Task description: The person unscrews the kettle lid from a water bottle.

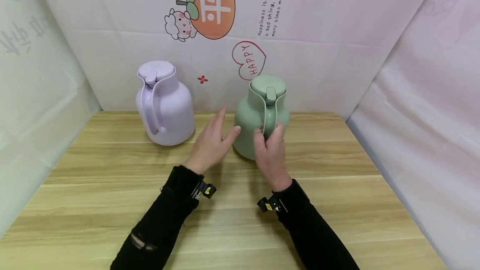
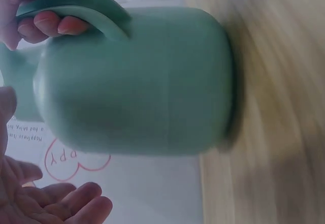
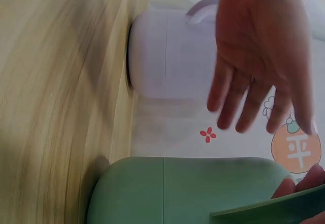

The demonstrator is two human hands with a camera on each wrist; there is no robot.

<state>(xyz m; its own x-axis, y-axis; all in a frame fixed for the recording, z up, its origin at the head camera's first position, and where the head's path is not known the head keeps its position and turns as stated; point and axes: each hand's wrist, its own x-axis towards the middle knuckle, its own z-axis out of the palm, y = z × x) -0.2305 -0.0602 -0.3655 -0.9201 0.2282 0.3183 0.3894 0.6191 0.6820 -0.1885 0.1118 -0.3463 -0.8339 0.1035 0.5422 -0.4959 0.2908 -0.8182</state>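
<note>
A green thermos jug [image 1: 246, 125] stands upright toward the back of the wooden table, its handle facing me. My right hand [image 1: 273, 156] grips that handle low down, and its fingers [image 2: 47, 25] show curled through the loop in the left wrist view. To the left of the green jug is my left hand [image 1: 211, 143], fingers straight and spread, palm toward the jug's side, holding nothing. The right wrist view shows this left hand [image 3: 261, 56] between the two jugs. A lilac thermos jug [image 1: 177, 113] of the same shape stands farther left, lid on.
The wooden table [image 1: 232, 236] runs back to a white printed cloth [image 1: 322, 70] hung close behind both jugs. More cloth [image 1: 423, 107] hangs at the right side and on the left. A small camera is strapped to each wrist.
</note>
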